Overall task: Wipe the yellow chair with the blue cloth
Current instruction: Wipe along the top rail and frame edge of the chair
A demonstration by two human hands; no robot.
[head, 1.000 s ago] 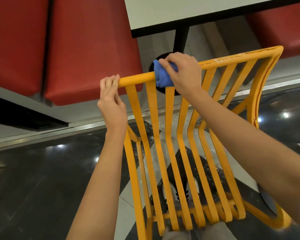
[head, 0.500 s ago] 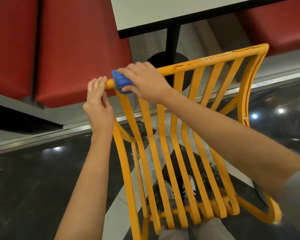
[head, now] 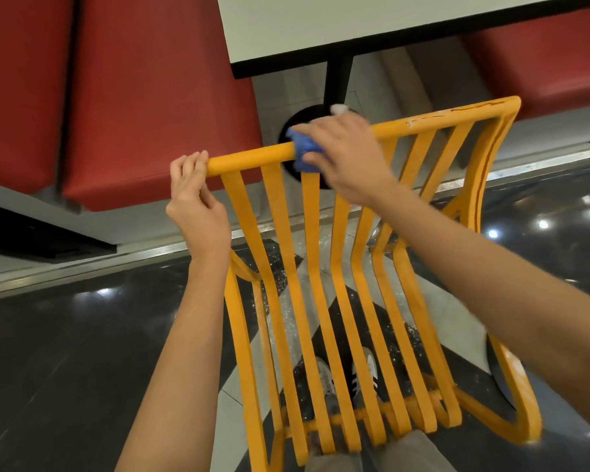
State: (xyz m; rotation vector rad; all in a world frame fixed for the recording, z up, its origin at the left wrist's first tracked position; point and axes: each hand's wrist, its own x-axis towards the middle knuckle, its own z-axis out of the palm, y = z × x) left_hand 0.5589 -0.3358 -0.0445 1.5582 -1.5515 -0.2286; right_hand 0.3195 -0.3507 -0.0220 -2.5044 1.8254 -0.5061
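The yellow chair (head: 324, 301) stands in front of me, its slatted back facing me and its top rail running from left to upper right. My left hand (head: 196, 206) grips the left end of that rail, fingers curled over it. My right hand (head: 346, 155) holds the blue cloth (head: 304, 153) wrapped round the rail, a little left of the rail's middle. Only a small bunched part of the cloth shows under my fingers. My right hand is blurred.
A white table (head: 372, 22) on a black post (head: 336, 80) stands just beyond the chair. Red padded benches (head: 143, 97) flank it left and right. The floor (head: 65, 369) is dark and glossy. My shoes (head: 348, 376) show through the slats.
My right hand slid the cloth left along the rail to my left hand, then back right to near the middle. My left hand kept its grip on the rail's end.
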